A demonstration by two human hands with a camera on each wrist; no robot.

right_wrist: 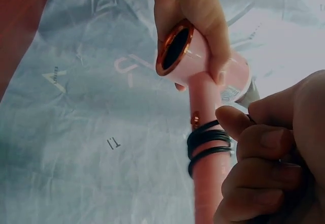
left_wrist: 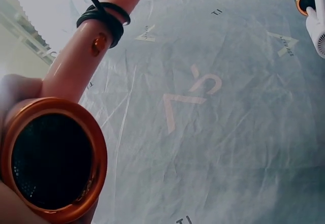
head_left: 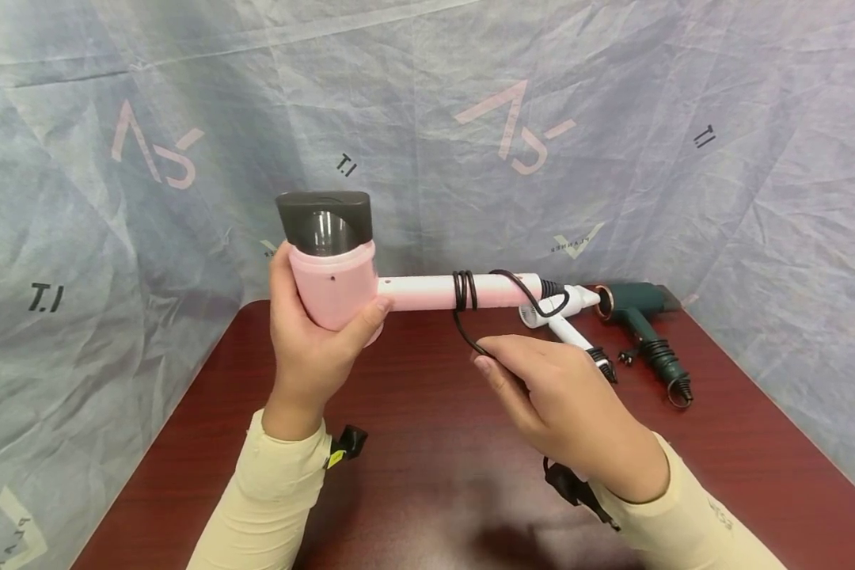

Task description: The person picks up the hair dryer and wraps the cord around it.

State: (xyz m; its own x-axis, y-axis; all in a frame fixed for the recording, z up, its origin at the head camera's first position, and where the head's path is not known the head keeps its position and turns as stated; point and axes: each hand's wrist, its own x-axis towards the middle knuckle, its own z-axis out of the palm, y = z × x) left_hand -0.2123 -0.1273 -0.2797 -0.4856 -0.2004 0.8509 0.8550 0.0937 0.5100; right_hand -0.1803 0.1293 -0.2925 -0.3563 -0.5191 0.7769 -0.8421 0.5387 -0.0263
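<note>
My left hand [head_left: 313, 340] grips a pink hair dryer [head_left: 335, 289] round its barrel, the dark flat nozzle [head_left: 325, 222] pointing up and the handle [head_left: 423, 292] lying level to the right. Several turns of black cord [head_left: 465, 290] circle the handle, and a loop of it runs to the handle's end. Between thumb and forefinger, my right hand [head_left: 563, 396] pinches the cord just below the handle; its other fingers curl in, as the right wrist view shows. A copper ring [left_wrist: 99, 153] frames the dryer's dark rear intake in the left wrist view.
On the table [head_left: 413, 459], at the back right, lie a white hair dryer [head_left: 566, 323] and a dark green hair dryer [head_left: 637, 309], each with black cord round its handle. Grey printed cloth [head_left: 413, 119] hangs behind and at both sides.
</note>
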